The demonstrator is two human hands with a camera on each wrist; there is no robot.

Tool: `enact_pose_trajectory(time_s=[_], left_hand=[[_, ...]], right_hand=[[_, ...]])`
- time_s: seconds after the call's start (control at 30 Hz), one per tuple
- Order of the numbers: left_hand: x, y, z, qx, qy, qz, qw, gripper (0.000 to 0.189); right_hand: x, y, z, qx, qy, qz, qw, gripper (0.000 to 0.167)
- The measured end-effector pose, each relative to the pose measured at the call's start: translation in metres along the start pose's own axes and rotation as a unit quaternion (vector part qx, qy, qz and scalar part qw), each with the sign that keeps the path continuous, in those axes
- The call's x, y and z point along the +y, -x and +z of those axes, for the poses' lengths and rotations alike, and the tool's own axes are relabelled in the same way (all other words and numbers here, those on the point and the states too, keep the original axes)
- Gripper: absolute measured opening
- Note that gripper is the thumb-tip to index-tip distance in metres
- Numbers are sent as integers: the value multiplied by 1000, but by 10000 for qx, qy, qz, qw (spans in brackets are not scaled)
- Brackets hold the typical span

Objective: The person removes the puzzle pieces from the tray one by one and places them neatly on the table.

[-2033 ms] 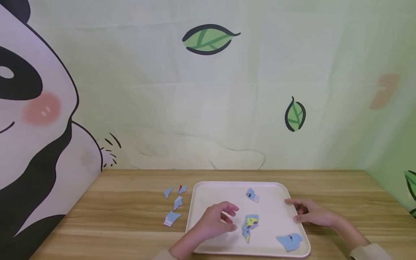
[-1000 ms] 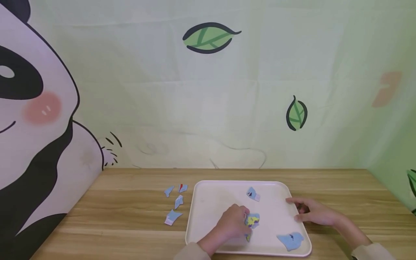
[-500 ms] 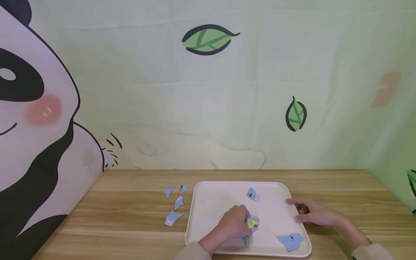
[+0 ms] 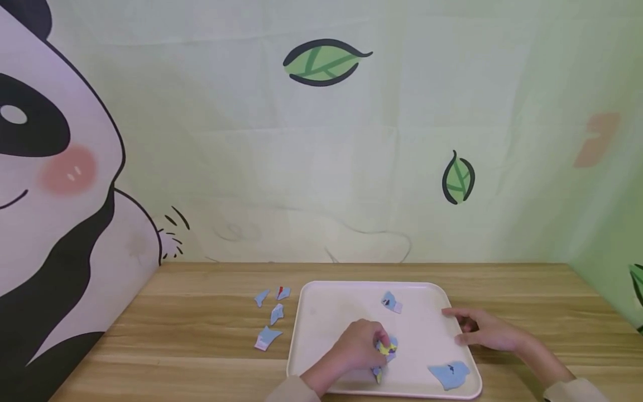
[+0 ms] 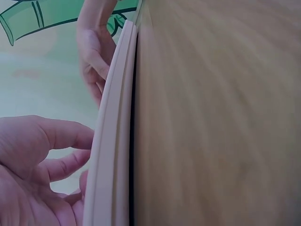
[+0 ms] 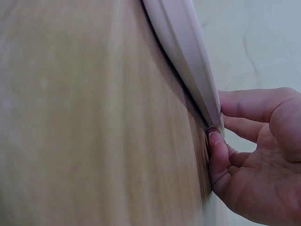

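Note:
In the head view my left hand (image 4: 358,347) is over the middle of the white tray (image 4: 326,301), its thumb and fingers gripping a blue-and-yellow puzzle piece (image 4: 389,350). A narrow pointed part (image 4: 378,375) of blue and yellow shows below the hand; the fingers hide what lies between. My right hand (image 4: 489,329) holds the tray's right rim. In the right wrist view, curled fingertips (image 6: 216,141) sit at the rim's underside and another digit lies against its upper edge. The left wrist view shows the tray side-on, hiding the left fingertips.
On the tray lie a small blue piece with a pale corner (image 4: 390,302) at the back and a larger blue piece (image 4: 449,374) at the front right. Several small blue pieces (image 4: 268,338) lie on the wooden table (image 4: 201,312) left of the tray. A panda-printed wall stands behind.
My left hand has come down onto the blue-and-yellow piece, gripped it and shifted it slightly left and toward the front. The right hand has stayed at the tray's rim.

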State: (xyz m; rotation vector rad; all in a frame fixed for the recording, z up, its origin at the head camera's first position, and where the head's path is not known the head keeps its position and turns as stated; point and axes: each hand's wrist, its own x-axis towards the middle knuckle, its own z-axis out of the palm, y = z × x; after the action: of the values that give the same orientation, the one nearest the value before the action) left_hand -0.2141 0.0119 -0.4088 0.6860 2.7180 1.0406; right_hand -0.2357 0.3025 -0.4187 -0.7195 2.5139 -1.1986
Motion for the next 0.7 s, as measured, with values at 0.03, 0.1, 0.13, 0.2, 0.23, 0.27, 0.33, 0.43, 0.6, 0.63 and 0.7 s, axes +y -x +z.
enact_pose_trajectory(time_s=[0.03, 0.1, 0.13, 0.2, 0.23, 0.27, 0.33, 0.43, 0.6, 0.63, 0.7], left_hand=[[-1, 0, -1, -16, 57, 28, 10000, 21], [-3, 1, -2, -24, 203, 42, 9998, 20], [-4, 1, -2, -16, 260, 30, 9997, 19], [-5, 1, -4, 15, 348, -18, 9994, 19], [-6, 1, -5, 28, 407, -36, 9992, 19], [-7, 2, -5, 35, 481, -49, 9988, 19], [-10, 2, -7, 60, 627, -65, 9980, 17], [-14, 3, -11, 40, 946, -122, 9954, 16], [-19, 7, -20, -179, 1469, -288, 9886, 18], [-20, 7, -22, -220, 1569, -315, 9869, 20], [-23, 9, -26, -266, 1766, -364, 9833, 23]], right_hand=[[0, 0, 0, 1, 17, -17, 10000, 59], [-1, 1, 0, 3, 30, -47, 10000, 58], [-1, 1, 0, 16, 24, -33, 10000, 58], [-1, 2, -1, 15, 21, -45, 10000, 58], [-1, 2, -1, 12, 23, -43, 10000, 58], [-2, 2, 0, 12, 1, -26, 10000, 58], [-2, 2, 0, 27, -18, 43, 10000, 59], [-2, 1, -1, 39, -10, 91, 10000, 61], [0, 0, 0, 60, 6, 114, 9999, 62], [0, 0, 0, 68, 4, 128, 9999, 62], [1, 0, 0, 83, -6, 157, 9998, 62]])
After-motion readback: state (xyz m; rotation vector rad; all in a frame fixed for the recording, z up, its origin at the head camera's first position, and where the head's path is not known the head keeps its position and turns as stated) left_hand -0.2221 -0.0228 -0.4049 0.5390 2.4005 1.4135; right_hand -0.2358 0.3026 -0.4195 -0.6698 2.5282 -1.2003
